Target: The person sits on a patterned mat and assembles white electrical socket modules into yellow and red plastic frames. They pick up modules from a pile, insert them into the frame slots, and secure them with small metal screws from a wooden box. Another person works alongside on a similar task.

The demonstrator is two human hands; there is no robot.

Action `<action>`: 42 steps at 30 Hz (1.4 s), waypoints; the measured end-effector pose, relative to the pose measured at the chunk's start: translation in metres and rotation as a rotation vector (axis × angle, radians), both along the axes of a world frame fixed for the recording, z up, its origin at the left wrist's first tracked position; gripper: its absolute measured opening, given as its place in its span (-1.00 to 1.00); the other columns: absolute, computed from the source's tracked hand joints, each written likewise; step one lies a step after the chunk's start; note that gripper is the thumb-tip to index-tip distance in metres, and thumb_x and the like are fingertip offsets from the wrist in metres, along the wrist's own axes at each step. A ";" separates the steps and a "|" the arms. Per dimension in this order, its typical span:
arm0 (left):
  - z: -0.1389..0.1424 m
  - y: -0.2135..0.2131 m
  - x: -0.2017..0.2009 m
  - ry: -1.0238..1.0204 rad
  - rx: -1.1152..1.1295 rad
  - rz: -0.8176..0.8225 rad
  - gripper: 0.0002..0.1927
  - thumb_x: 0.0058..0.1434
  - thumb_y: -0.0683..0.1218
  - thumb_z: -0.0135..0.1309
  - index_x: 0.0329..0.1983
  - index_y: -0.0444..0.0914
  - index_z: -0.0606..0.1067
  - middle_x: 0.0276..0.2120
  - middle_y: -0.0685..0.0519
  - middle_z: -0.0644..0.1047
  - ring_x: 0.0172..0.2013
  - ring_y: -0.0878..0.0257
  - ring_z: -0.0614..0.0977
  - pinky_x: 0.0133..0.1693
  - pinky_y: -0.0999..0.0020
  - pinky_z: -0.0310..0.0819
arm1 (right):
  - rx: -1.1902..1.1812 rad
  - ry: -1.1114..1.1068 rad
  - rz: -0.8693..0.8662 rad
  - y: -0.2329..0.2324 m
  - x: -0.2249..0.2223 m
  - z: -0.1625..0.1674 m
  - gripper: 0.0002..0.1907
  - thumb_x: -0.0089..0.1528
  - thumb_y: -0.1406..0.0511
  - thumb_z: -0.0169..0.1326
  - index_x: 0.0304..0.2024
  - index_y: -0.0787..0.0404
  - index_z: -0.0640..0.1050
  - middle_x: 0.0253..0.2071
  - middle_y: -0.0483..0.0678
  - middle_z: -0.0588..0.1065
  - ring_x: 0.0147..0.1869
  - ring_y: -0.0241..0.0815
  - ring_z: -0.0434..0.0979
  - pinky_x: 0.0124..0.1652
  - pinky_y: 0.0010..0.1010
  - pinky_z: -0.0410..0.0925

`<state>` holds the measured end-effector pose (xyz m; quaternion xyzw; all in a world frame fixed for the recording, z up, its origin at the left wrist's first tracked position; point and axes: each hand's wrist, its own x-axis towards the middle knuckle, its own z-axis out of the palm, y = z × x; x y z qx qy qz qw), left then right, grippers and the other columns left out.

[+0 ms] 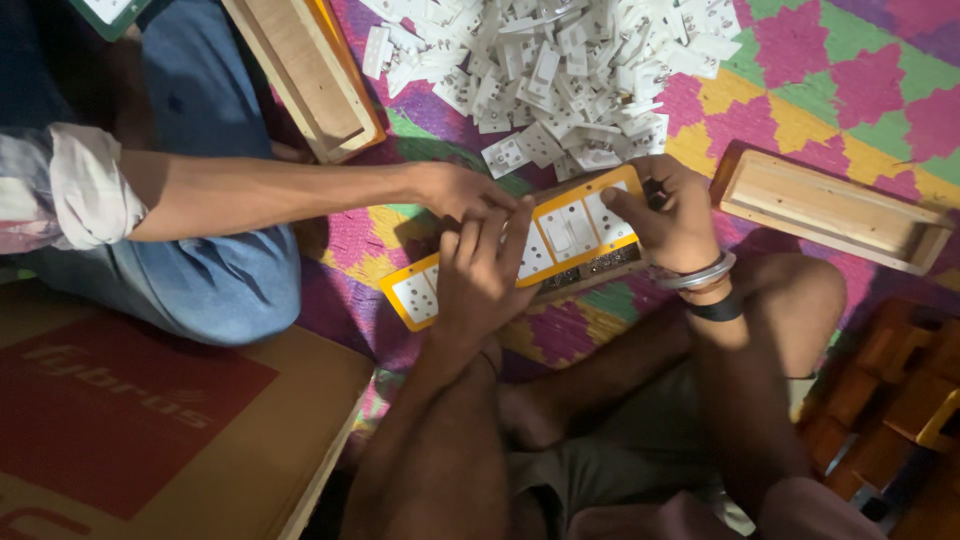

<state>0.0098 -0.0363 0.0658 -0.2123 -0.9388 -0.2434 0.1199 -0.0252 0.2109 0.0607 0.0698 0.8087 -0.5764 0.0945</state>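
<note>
- While the yellow-framed board (520, 250) lay slanted across a wooden box on the patterned mat (800, 90), both of the person's hands rested on it.
- Left hand (480, 275): it lay flat over the board's middle, fingers stretched long and pressed onto the smooth white switch plates; its grip was wide and closed round nothing.
- Right hand (675, 215): its grip was curled over the board's far end, thumb on the white face, fingers wrapped behind the yellow edge; a metal bangle and a dark band sat at the wrist.
- Co-worker's hand (465, 190): it reached in from the left on a bare forearm with a rolled pale sleeve, touching the board's upper edge just beside the left hand's fingertips.
- Pile of white plastic parts (560, 70): small, square and angular, it was heaped loosely on the mat just beyond the board.
- Wooden tray (830, 205): long, shallow and of plain pale wood, it lay near the right hand.
- Cardboard carton (150, 420): flat and brown with a red panel, it sat at lower left.
</note>
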 end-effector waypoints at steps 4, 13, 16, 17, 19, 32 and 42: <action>0.002 -0.001 -0.001 -0.015 0.006 0.011 -0.19 -0.03 0.06 0.28 0.32 -0.29 0.42 -0.04 -0.08 0.51 -0.03 -0.06 0.54 -0.13 0.09 0.32 | 0.108 0.062 -0.018 0.002 0.006 -0.011 -0.81 0.39 0.33 0.17 -0.04 0.35 0.58 -0.41 -0.21 0.40 -0.34 -0.43 0.27 -0.33 -0.52 0.20; 0.005 -0.002 -0.002 -0.108 0.087 -0.125 -0.14 0.01 0.05 0.36 0.40 -0.26 0.37 0.11 -0.21 0.47 -0.10 -0.08 0.52 -0.04 0.01 0.41 | 0.013 0.102 0.043 0.026 0.014 -0.018 -0.83 0.45 0.38 0.02 -0.02 0.38 0.56 -0.34 -0.19 0.47 -0.24 -0.46 0.35 -0.23 -0.56 0.28; 0.001 0.001 -0.006 -0.060 0.187 -0.295 -0.12 -0.01 -0.03 0.31 0.46 0.01 0.34 0.35 -0.12 0.33 0.28 -0.15 0.49 0.29 0.02 0.46 | 0.013 0.085 0.077 0.024 0.014 -0.020 -0.82 0.45 0.36 0.00 -0.04 0.37 0.56 -0.35 -0.19 0.49 -0.26 -0.46 0.37 -0.24 -0.55 0.30; -0.001 0.004 -0.008 -0.042 0.190 -0.337 -0.13 0.04 -0.01 0.34 0.47 0.07 0.32 0.40 -0.08 0.28 0.28 -0.12 0.49 0.28 0.04 0.46 | 0.024 0.047 0.076 0.023 0.014 -0.021 -0.82 0.44 0.35 0.00 -0.05 0.37 0.56 -0.37 -0.19 0.49 -0.28 -0.45 0.37 -0.27 -0.54 0.30; -0.007 0.012 -0.012 -0.005 0.197 -0.414 -0.15 0.14 0.05 0.39 0.49 0.17 0.30 0.51 0.00 0.20 0.29 -0.08 0.48 0.25 0.06 0.48 | 0.007 0.010 0.077 0.023 0.015 -0.023 -0.80 0.43 0.34 0.01 -0.04 0.37 0.57 -0.38 -0.19 0.48 -0.29 -0.45 0.36 -0.29 -0.53 0.30; -0.016 -0.015 -0.045 -0.199 0.285 -0.408 -0.03 0.00 -0.07 0.18 0.57 -0.07 0.18 0.52 -0.15 0.19 0.29 -0.21 0.48 0.31 -0.03 0.47 | -0.226 0.001 -0.173 0.034 0.030 -0.059 -0.78 0.52 0.31 -0.03 -0.13 0.35 0.54 -0.35 -0.10 0.52 -0.40 -0.26 0.43 -0.35 -0.43 0.31; -0.094 -0.072 -0.034 -1.859 1.850 -0.398 -0.28 0.38 -0.01 0.05 0.40 -0.56 0.11 -0.24 -0.29 0.49 -0.40 0.13 0.61 -0.42 0.34 0.54 | 0.743 0.459 0.331 -0.009 0.064 -0.058 -0.68 0.12 0.38 0.18 -0.05 0.15 0.64 -0.10 -0.05 0.51 -0.01 -0.01 0.53 -0.18 -0.24 0.46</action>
